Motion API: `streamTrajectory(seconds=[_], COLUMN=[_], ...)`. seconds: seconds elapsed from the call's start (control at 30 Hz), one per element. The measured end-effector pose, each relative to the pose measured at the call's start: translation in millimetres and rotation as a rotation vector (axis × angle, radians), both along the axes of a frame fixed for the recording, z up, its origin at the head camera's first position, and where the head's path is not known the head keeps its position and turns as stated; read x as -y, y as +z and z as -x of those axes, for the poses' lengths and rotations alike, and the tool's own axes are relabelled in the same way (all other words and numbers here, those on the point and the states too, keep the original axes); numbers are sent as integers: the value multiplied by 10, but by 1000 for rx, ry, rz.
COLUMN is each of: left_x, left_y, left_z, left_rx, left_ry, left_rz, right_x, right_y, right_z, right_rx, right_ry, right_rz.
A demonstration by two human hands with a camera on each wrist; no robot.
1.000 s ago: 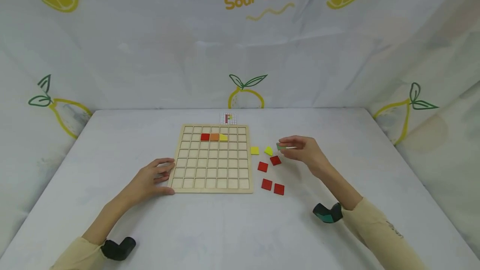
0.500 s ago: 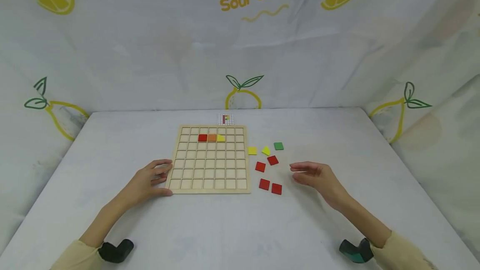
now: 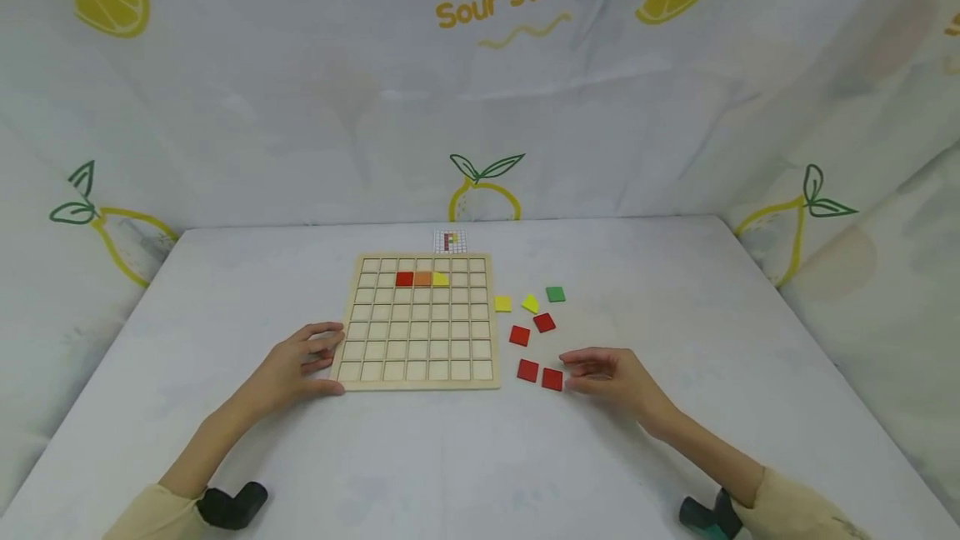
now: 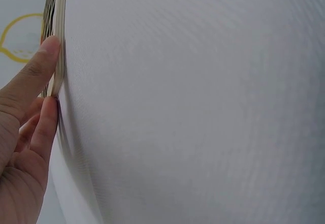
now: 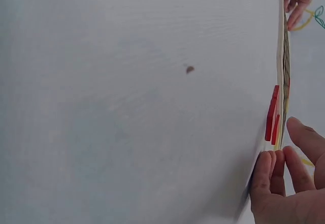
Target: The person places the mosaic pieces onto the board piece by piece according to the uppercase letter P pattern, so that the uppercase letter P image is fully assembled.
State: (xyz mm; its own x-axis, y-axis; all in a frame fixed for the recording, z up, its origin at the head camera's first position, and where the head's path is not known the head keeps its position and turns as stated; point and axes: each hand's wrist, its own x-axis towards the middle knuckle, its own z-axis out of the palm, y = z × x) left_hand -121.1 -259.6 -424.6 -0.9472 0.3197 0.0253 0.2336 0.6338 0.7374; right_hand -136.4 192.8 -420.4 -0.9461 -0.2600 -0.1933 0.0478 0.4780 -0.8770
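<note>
A light wooden grid board (image 3: 419,386) lies mid-table in the head view. Red (image 3: 404,279), orange (image 3: 423,279) and yellow (image 3: 441,279) tiles sit in a row near its far side. My left hand (image 3: 296,365) rests against the board's left edge, thumb at the near corner; in the left wrist view, fingertips touch the board's side. My right hand (image 3: 618,383), with nothing in it, has thumb and fingers apart beside the nearest red tile (image 3: 552,379), its fingertips right at that tile's right edge. Another red tile (image 3: 527,370) lies just left of it.
Right of the board lie two more red tiles (image 3: 520,336), a yellow square (image 3: 502,304), a yellow cut-corner piece (image 3: 530,303) and a green tile (image 3: 555,294). A small printed pattern card (image 3: 450,242) lies behind the board. A printed curtain (image 3: 315,107) hangs beyond the table.
My right hand has left the green tile, drawn back toward me and then come in left beside the near red tiles. The green tile stays on the table. My left hand has kept its place.
</note>
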Motion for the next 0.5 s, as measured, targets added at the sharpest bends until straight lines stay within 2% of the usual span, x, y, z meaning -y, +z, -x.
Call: streamTrajectory(seconds=[0.3, 0.5], left_x=[-5, -3], left_y=[-18, -16], left_z=[-3, -4], left_rx=[4, -4], left_ry=[11, 8], left_rz=[-4, -11], right_x=[130, 175], right_y=[-1, -5], right_z=[-13, -11], right_rx=[-99, -191], right_ry=[2, 28], right_rz=[-158, -216])
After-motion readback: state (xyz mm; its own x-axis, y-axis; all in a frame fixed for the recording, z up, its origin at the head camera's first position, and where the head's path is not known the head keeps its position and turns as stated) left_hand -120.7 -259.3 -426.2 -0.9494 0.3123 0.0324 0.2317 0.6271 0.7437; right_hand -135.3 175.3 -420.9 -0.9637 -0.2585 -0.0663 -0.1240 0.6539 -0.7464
